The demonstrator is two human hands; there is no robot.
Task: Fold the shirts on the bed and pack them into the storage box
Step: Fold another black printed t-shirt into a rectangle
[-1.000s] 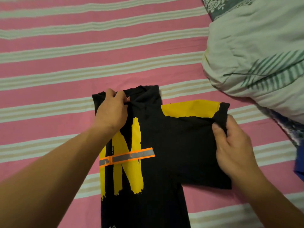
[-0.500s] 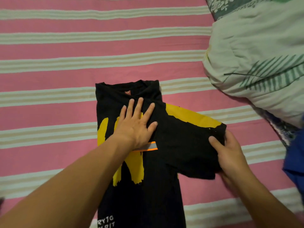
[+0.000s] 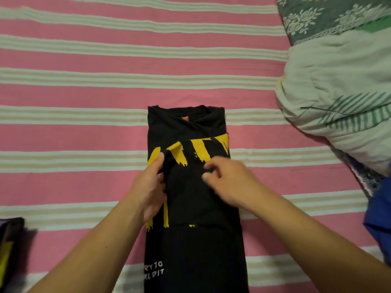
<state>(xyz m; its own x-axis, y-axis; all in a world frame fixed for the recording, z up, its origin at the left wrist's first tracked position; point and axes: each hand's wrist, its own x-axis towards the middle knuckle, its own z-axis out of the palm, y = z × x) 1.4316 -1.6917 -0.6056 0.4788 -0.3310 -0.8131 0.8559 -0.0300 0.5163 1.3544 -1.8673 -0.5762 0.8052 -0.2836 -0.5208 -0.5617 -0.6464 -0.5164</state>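
Note:
A black shirt (image 3: 190, 208) with yellow print lies on the pink striped bed (image 3: 84, 98), collar pointing away from me. Both of its sides are folded in, so it forms a long narrow strip. My left hand (image 3: 151, 187) grips the left edge of the folded-over flap, thumb on top. My right hand (image 3: 226, 182) is blurred; its curled fingers and thumb pinch the fabric near the middle of the flap. The storage box is out of view.
A pale green quilt (image 3: 338, 92) is bunched at the right, with a grey floral pillow (image 3: 317, 17) behind it. Blue cloth (image 3: 378, 220) lies at the right edge. A dark folded garment (image 3: 10, 240) sits at the left edge.
The shirt's right side and sleeve have been folded over onto the middle. My left hand went from pressing flat on the chest to gripping the flap's edge. My right hand moved inward.

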